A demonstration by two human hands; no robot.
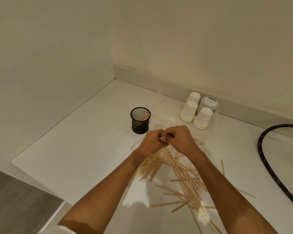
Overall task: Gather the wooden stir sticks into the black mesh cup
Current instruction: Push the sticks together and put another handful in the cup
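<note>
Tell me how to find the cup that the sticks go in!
Look at the white counter where it runs into the corner of the walls. The black mesh cup stands there alone, just beyond the two hands and left of the white paper cups. It is the only dark, see-through cup, standing upright with a few wooden sticks already inside, while the paper cups are upside down.

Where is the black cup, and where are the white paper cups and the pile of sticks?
black mesh cup (140,126): head view, on its front mesh wall.
white paper cups (202,119): head view, on the nearest stack's side.
wooden stir sticks (187,180): head view, on the middle of the loose pile.
</note>
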